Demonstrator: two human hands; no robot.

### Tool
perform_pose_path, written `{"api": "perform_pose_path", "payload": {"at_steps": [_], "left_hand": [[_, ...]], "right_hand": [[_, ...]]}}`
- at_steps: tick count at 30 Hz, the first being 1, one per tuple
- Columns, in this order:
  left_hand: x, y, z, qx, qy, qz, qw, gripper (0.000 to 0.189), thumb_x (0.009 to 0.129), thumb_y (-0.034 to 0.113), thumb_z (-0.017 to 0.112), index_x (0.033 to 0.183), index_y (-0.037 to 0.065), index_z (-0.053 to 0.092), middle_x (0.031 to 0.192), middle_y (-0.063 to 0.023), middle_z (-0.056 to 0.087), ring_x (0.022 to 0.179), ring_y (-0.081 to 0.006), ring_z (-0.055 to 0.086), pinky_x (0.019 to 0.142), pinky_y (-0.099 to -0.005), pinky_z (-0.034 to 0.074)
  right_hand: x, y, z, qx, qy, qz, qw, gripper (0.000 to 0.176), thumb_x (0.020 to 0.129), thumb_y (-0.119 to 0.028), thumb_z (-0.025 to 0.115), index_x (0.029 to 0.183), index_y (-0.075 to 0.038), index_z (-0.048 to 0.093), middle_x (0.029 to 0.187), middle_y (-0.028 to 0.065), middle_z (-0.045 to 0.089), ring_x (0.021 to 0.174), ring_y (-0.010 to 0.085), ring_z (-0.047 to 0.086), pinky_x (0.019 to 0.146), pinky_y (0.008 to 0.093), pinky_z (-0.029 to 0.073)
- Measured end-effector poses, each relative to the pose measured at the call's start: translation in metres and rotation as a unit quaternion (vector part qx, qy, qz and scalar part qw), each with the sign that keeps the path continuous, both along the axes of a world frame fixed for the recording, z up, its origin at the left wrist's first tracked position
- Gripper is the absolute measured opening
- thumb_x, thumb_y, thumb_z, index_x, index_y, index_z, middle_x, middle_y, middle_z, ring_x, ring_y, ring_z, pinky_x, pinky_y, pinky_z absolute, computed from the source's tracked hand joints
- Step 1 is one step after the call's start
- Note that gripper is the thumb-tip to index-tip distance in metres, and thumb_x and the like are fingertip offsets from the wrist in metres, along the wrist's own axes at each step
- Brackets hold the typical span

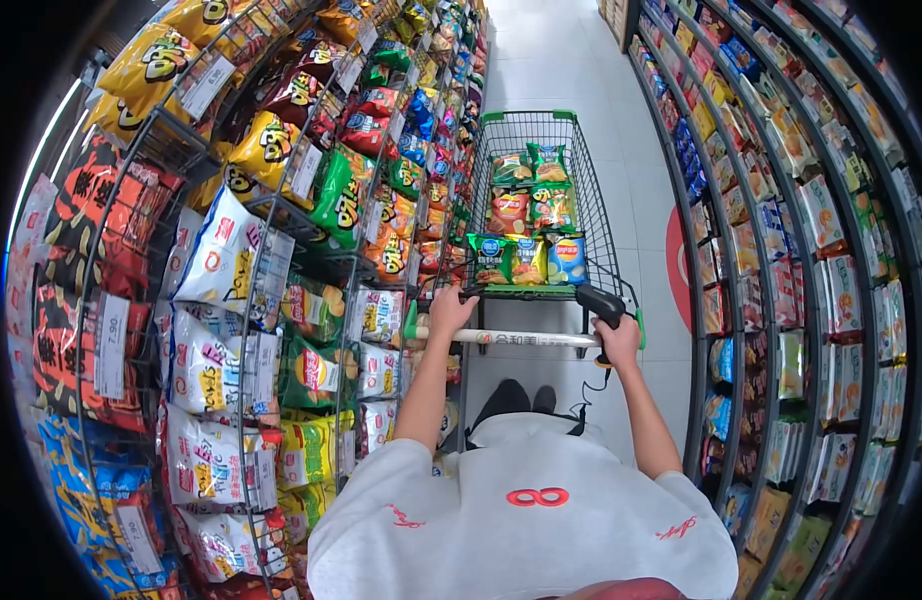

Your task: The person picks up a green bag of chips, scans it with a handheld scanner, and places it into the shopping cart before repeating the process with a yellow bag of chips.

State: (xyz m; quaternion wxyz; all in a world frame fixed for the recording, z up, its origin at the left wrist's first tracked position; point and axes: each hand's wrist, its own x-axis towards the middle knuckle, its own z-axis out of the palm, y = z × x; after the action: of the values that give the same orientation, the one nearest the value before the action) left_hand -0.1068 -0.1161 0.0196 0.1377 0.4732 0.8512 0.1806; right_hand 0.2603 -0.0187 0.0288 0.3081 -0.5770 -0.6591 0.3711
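Note:
My left hand is closed around the left end of the shopping cart's pale handle bar. In my right hand is a black handheld barcode scanner, held at the bar's right end, with a coiled cable hanging below it. The wire shopping cart with green trim stands directly ahead of me. Several chip bags lie in rows inside it, among them a green bag, a yellow bag and a blue bag nearest to me.
Wire racks of snack bags stand close on the left, with white bags and price tags at their front. Shelves of packaged goods line the right side. A light tiled floor runs ahead between them.

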Motion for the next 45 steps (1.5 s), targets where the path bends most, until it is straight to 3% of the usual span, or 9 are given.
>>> {"api": "perform_pose_path", "payload": {"at_steps": [3,9,10,11,13,17,22,31,45], "left_hand": [[-0.013,0.028,-0.002,0.050,0.025,-0.001,0.998,0.047,0.082,0.044,0.074,0.100,0.002,0.068,0.102,-0.0190,0.066,0.110,-0.0370,0.057,0.093,-0.0463,0.048],[-0.039,0.085,0.006,0.016,0.012,0.019,1.000,0.049,0.080,0.045,0.076,0.101,0.001,0.070,0.107,-0.0201,0.067,0.111,-0.0363,0.058,0.096,-0.0461,0.048],[-0.044,0.094,0.009,0.015,0.005,0.025,1.000,0.049,0.079,0.045,0.076,0.101,0.001,0.070,0.107,-0.0202,0.067,0.111,-0.0364,0.058,0.096,-0.0460,0.048],[-0.048,0.103,0.010,0.014,-0.002,0.032,0.999,0.050,0.079,0.045,0.076,0.102,0.001,0.071,0.108,-0.0204,0.068,0.111,-0.0365,0.058,0.096,-0.0460,0.048],[-0.060,0.123,0.010,0.009,-0.011,0.039,0.999,0.049,0.078,0.044,0.077,0.102,0.001,0.071,0.107,-0.0198,0.068,0.113,-0.0367,0.058,0.097,-0.0458,0.048],[-0.087,0.165,-0.002,0.054,0.023,0.023,0.998,0.047,0.078,0.042,0.077,0.100,0.002,0.070,0.108,-0.0182,0.067,0.113,-0.0363,0.056,0.096,-0.0461,0.047],[-0.107,0.220,0.031,-0.009,-0.020,0.047,0.999,0.048,0.081,0.042,0.075,0.105,0.001,0.069,0.112,-0.0189,0.065,0.117,-0.0359,0.054,0.100,-0.0466,0.045],[-0.168,0.321,0.038,-0.002,0.006,-0.004,1.000,0.048,0.083,0.043,0.072,0.105,0.000,0.068,0.116,-0.0210,0.064,0.118,-0.0357,0.054,0.100,-0.0468,0.045],[-0.221,0.437,0.050,0.019,0.000,-0.027,0.999,0.046,0.082,0.041,0.074,0.103,0.000,0.069,0.111,-0.0195,0.068,0.116,-0.0359,0.056,0.097,-0.0466,0.046]], "right_hand": [[-0.015,0.029,0.004,-0.011,0.012,0.004,1.000,0.033,0.074,-0.039,0.075,0.078,-0.007,0.076,0.066,0.0112,0.070,0.065,0.0294,0.070,0.067,0.0405,0.053],[-0.039,0.097,-0.013,0.004,-0.004,0.001,1.000,0.033,0.073,-0.038,0.075,0.082,-0.007,0.076,0.067,0.0122,0.070,0.064,0.0325,0.068,0.067,0.0422,0.053],[-0.045,0.106,-0.012,0.033,0.021,0.012,0.999,0.022,0.078,-0.025,0.074,0.081,-0.002,0.074,0.065,0.0090,0.069,0.060,0.0197,0.069,0.059,0.0325,0.051],[-0.050,0.115,-0.011,0.026,0.028,0.018,0.999,0.021,0.078,-0.023,0.073,0.081,-0.002,0.074,0.065,0.0089,0.069,0.059,0.0196,0.069,0.058,0.0323,0.051],[-0.062,0.132,-0.001,-0.002,0.051,0.007,0.999,0.031,0.074,-0.037,0.075,0.079,-0.006,0.077,0.066,0.0096,0.072,0.061,0.0256,0.070,0.064,0.0381,0.054],[-0.086,0.173,0.011,-0.003,0.032,-0.001,0.999,0.028,0.076,-0.033,0.074,0.079,-0.006,0.076,0.064,0.0086,0.070,0.060,0.0222,0.070,0.062,0.0358,0.053],[-0.115,0.225,0.022,-0.035,0.054,0.005,0.998,0.022,0.077,-0.025,0.071,0.084,-0.004,0.073,0.065,0.0085,0.070,0.062,0.0178,0.071,0.062,0.0303,0.054],[-0.170,0.309,0.031,-0.019,0.028,-0.048,0.998,0.028,0.077,-0.034,0.075,0.083,-0.007,0.076,0.064,0.0068,0.071,0.060,0.0207,0.070,0.063,0.0339,0.053],[-0.214,0.416,0.027,-0.023,0.075,-0.023,0.997,0.021,0.079,-0.022,0.072,0.086,-0.002,0.071,0.066,0.0072,0.069,0.061,0.0170,0.071,0.059,0.0297,0.053]]}}
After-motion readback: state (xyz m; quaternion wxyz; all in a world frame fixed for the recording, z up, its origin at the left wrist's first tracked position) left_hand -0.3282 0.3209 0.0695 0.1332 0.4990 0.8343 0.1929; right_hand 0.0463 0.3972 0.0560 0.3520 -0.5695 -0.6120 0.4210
